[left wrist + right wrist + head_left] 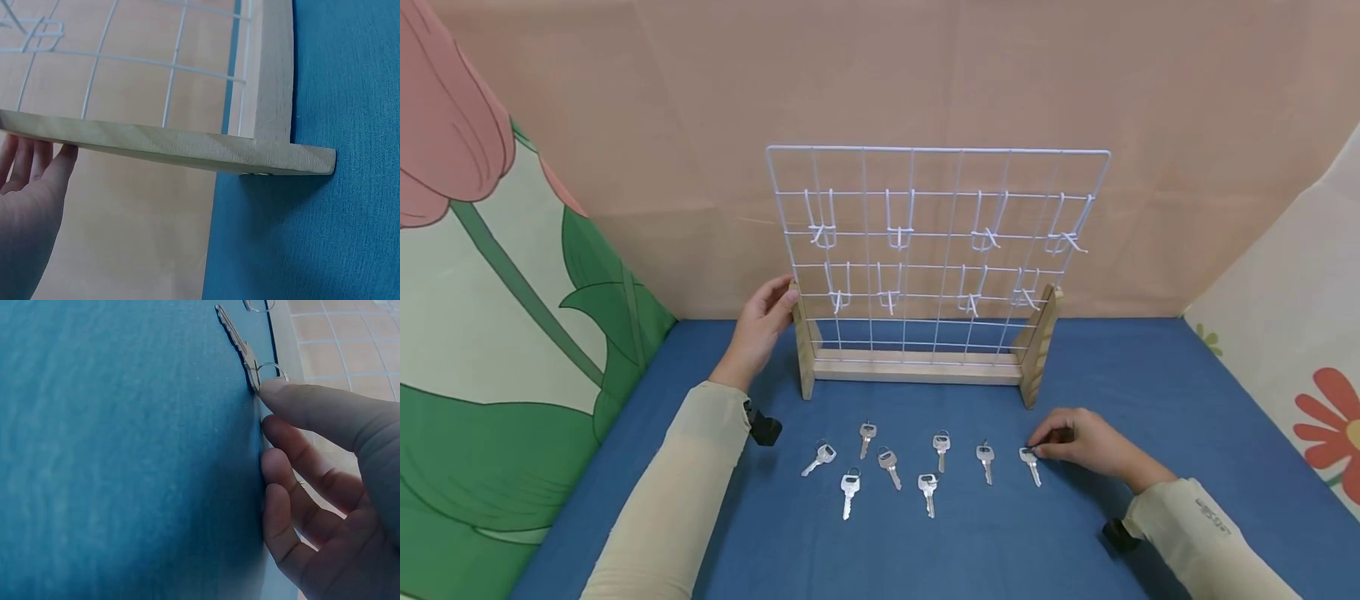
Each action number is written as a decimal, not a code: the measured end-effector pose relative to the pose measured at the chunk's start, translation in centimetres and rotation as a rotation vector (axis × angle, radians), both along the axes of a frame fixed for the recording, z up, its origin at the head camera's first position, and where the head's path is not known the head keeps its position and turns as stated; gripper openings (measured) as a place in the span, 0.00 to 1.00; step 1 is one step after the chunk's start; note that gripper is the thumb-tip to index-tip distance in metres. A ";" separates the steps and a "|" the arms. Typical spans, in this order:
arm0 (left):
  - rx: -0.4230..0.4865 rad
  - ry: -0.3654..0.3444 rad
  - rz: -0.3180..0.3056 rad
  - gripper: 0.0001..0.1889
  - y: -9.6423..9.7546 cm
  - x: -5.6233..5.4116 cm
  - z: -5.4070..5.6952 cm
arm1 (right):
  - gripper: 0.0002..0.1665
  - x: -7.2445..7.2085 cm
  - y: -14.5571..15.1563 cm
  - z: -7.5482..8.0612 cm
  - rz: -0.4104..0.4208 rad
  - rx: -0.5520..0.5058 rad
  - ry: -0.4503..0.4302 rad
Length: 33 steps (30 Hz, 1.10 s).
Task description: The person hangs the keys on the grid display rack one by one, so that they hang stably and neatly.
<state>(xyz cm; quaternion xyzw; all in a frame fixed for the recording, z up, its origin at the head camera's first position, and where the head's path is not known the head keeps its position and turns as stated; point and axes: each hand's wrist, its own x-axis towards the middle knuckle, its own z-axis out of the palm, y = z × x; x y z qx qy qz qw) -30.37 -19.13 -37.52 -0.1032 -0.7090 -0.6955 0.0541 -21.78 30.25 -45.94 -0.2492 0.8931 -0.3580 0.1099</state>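
Beige sleeves (670,500) sit nearest us, reaching over the blue cloth (895,558). We see the right hand (1084,442) pinching the rightmost key (1032,467) at its head, by the ring (269,364), blade pointing back toward us; whether the tip touches cloth, we can't tell. Left hand (765,315) touches the left wooden panel (805,358) of the rack (917,377) near its top; full grip or just contact, can't tell. Seven other keys (985,455) lie loose left of the pinch. For a good pickup, we'd squeeze the flat head firmly, leave the ring's loop uncovered, lift straight so the blade doesn't drag, and steady the panel lightly.
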 end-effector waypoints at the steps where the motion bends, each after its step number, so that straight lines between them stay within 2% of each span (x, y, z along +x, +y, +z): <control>1: 0.000 0.001 0.000 0.28 0.0 0.0 0.0 | 0.04 -0.1 0.0 0.0 -0.002 0.005 0.007; 5: 0.001 -0.002 0.009 0.28 0.0 -0.2 0.1 | 0.03 -0.3 -0.2 0.2 -0.010 0.017 0.028; 8: -0.004 -0.004 0.015 0.28 0.0 -0.2 0.1 | 0.03 -0.4 -0.4 0.5 -0.048 -0.009 0.007; 19: 0.024 -0.050 0.012 0.28 -0.5 -0.3 -0.2 | 0.10 0.5 -1.8 2.4 -0.292 -0.203 -0.013; 22: 0.012 -0.055 0.018 0.29 -0.5 -0.3 -0.3 | 0.14 0.5 -2.6 3.7 -0.372 -0.257 -0.017; 28: 0.010 -0.056 0.026 0.29 -0.5 -0.2 -0.3 | 0.22 0.8 -4.2 7.2 -0.483 -0.347 -0.001; 33: 0.008 -0.047 0.032 0.29 -0.5 -0.1 -0.5 | 0.23 0.9 -5.0 10.1 -0.533 -0.450 0.122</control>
